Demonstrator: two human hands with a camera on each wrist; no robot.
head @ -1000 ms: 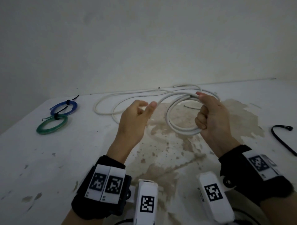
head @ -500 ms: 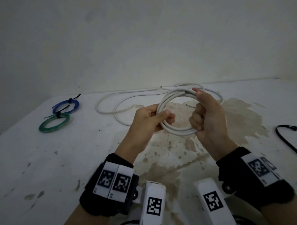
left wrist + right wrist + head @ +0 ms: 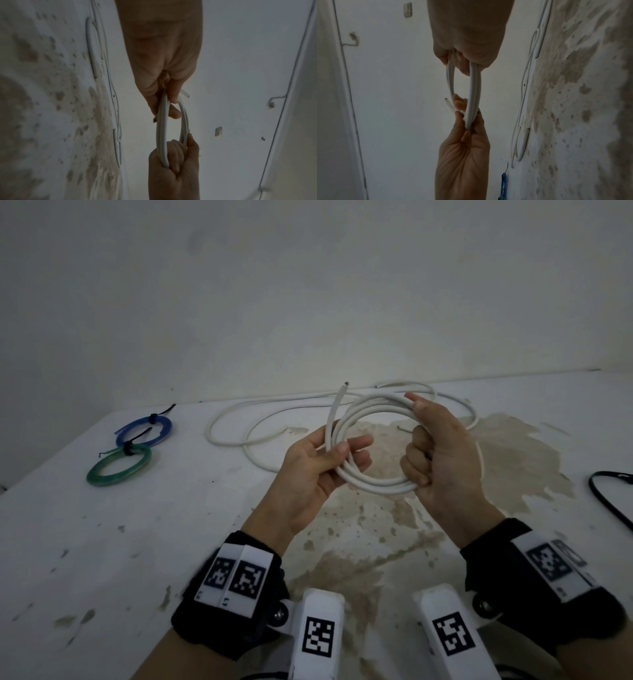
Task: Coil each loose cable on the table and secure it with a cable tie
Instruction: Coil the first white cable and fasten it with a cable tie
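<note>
White cable (image 3: 373, 484) coiled at frame centre, left hand (image 3: 315, 474) pinching one side, right hand (image 3: 442, 460) fingers (image 3: 414, 460) curled round other, above stained bench (image 3: 137, 542).

The white, brown-stained bench (image 3: 102, 559) carries 2 tied coils, blue (image 3: 144, 430) and green (image 3: 118, 465), loose white cable (image 3: 233, 419), and a black cable (image 3: 608, 498).

I see white cable (image 3: 373, 484) wound in several round loops, held above bench between both grips, cut end (image 3: 346, 385) sticking up at left. Its loose remainder (image 3: 239, 440) trails on bench behind. Blue coil (image 3: 145, 430) and green coil (image 3: 118, 465), each tied, lie far left, touching.
</note>
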